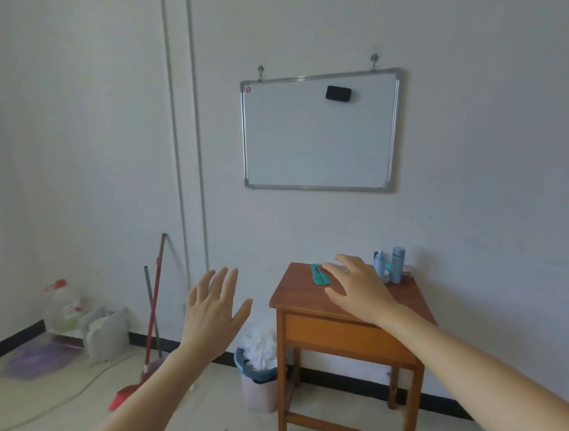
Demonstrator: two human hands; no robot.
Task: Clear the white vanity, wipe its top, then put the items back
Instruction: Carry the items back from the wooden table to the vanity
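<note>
Both of your hands are up, fingers spread wide, holding nothing. Your left hand (pixel 215 312) is in the air at lower centre-left of the frame, left of the table and clear of it. Your right hand (pixel 358 290) is in front of the table top, palm down, and overlaps the right end of the teal comb (pixel 319 274); I can't tell if it touches anything. The wooden table (pixel 296 293) is brown with one drawer, at lower centre-right against the wall. The comb lies near its back edge. The tall blue bottle (pixel 398 264) and smaller blue bottle (pixel 379 264) stand upright at the back right corner, just beside each other. The whiteboard (pixel 319 142) is on the wall above, with a black eraser (pixel 337 92) stuck near its top. The waste bin (pixel 259 384) is just left of the table legs. The broom (pixel 154 312) leans on the wall further left.
</note>
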